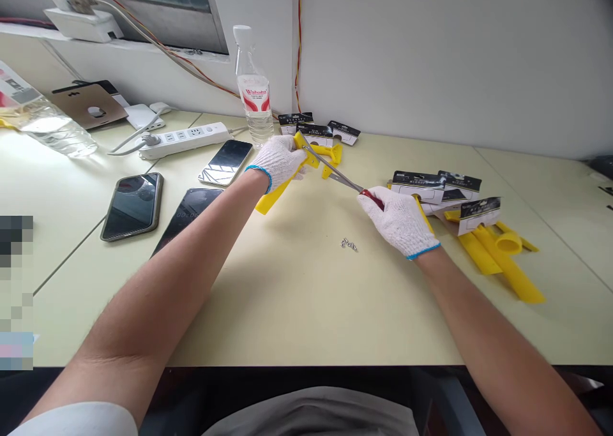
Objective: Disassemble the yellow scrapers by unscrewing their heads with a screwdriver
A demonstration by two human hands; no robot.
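Note:
In a white knitted glove, my left hand (pixel 280 158) is closed round a yellow plastic scraper (pixel 275 198). Its flat head points up and away, and its handle slants down toward me. My right hand (pixel 397 219), gloved the same way, grips a screwdriver (pixel 372 198) by its red handle. The long metal shaft reaches left to the scraper's head; whether the tip sits in a screw is too small to tell. Several small screws (pixel 349 244) lie in a little pile on the table, left of my right wrist.
More yellow scrapers (pixel 512 267) with black-and-white card tags (pixel 416 187) lie at right. Other tags (pixel 313 135) and a yellow piece (pixel 335 154) lie behind my left hand. A water bottle (pixel 256 104), power strip (pixel 186 139) and several phones (pixel 133 206) stand or lie at left.

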